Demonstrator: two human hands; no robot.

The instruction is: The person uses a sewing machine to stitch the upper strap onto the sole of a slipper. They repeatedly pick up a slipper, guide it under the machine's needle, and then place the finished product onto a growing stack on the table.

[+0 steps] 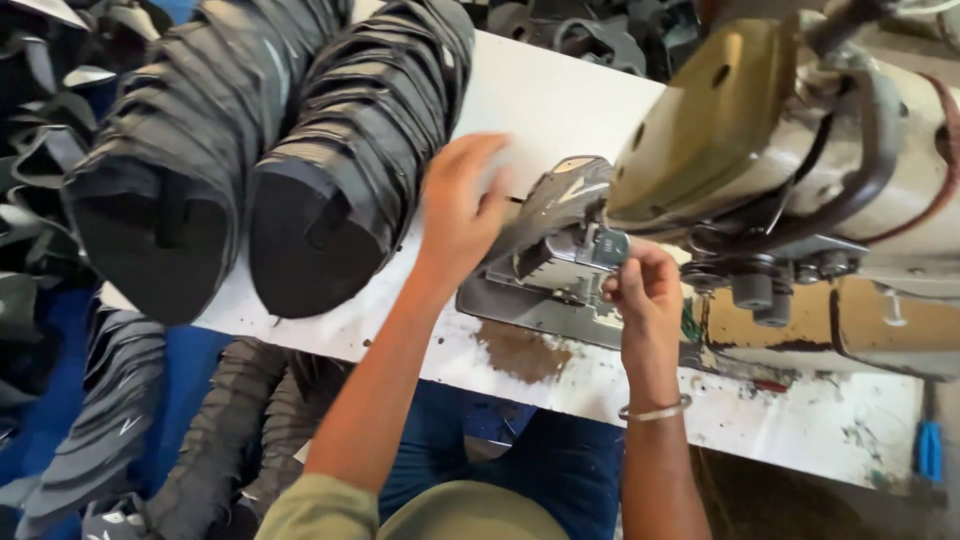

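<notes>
left hand (462,205) open, flat on grey piece (545,205) at sewing machine (800,170) | right hand (640,290) pinching piece's near edge | two black stacks (270,150) wait far left on tabletop (560,100) | stitching appears barely begun

Left hand (462,205) blurred; sewing machine (800,150) cut off at right edge.

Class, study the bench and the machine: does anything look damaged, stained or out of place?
Yes. The white table has a brown worn patch in front of the sewing machine, plus chipped, dirty paint along its near edge. The two black stacks lie orderly. Nothing looks spilled.
</notes>
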